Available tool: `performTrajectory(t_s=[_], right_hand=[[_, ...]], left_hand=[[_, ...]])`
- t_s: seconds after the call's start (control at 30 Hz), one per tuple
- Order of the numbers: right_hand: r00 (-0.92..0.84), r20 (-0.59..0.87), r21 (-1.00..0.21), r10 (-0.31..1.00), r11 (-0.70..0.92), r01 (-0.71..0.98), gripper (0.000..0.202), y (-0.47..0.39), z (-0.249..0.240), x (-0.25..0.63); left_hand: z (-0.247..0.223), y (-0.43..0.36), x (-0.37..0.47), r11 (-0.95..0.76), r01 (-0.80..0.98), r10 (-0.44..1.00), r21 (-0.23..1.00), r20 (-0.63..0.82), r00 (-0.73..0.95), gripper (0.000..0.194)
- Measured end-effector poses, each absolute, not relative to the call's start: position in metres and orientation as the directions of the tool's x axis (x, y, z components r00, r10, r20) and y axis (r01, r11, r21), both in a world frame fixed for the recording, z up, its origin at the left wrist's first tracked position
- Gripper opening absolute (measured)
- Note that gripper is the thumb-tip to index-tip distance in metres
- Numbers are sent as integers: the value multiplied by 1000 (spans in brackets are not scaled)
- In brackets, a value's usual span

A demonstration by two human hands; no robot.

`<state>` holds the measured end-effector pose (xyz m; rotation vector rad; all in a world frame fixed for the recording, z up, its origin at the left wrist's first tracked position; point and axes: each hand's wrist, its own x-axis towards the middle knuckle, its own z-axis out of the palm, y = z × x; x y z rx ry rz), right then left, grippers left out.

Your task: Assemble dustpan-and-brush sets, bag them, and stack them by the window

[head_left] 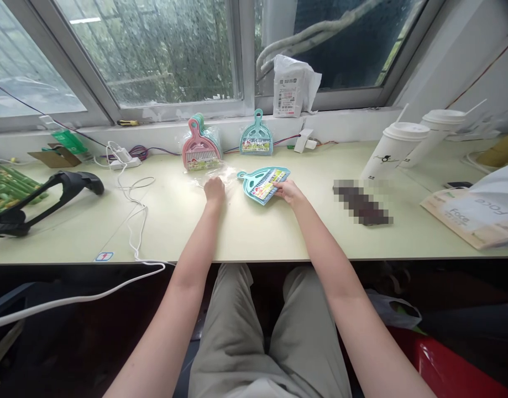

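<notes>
My right hand (289, 192) grips the wide edge of a light-blue mini dustpan set (260, 186), fingers and thumb closed on it near its printed label. The set is tilted just over the table, its handle to the left. My left hand (214, 190) is closed in a fist around part of a crumpled clear plastic bag (231, 172); the fingertips are hidden. Behind it, a row of wrapped dustpan sets, a pink one (201, 148) in front, leans near the wall. Another wrapped blue dustpan set (256, 138) stands to the right of that row.
White cables (140, 221) and a black headset-like frame (63, 190) lie on the left. Toward the right are lidded paper cups (388, 152), a pixelated dark object (364, 204) and a paper bag (477, 213). A white package (290, 91) sits on the windowsill.
</notes>
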<state>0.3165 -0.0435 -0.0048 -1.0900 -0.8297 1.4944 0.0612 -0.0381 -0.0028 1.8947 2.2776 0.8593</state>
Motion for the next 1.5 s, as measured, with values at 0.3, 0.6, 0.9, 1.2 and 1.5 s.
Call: performTrajectory(t_s=[0.3, 0.6, 0.9, 1.2, 1.5], right_hand=[[-162, -101, -918, 982, -155, -365, 17, -51, -4, 304], [-7, -40, -867, 999, -39, -497, 13, -48, -7, 297], [8, 30, -829, 1000, 29, -559, 10, -54, 2, 293], [99, -31, -791, 995, 36, -611, 14, -61, 13, 289], [23, -80, -818, 997, -52, -572, 13, -58, 10, 291]], left_hand=[[4, -49, 87, -233, 922, 818, 308, 576, 14, 23], [13, -66, 113, -477, 688, 644, 546, 750, -149, 26], [12, -41, 105, -124, -338, 991, 933, 97, -95, 48], [7, -54, 125, 29, -236, 969, 971, 31, 245, 56], [9, -61, 130, -116, -120, 965, 986, 140, 221, 58]])
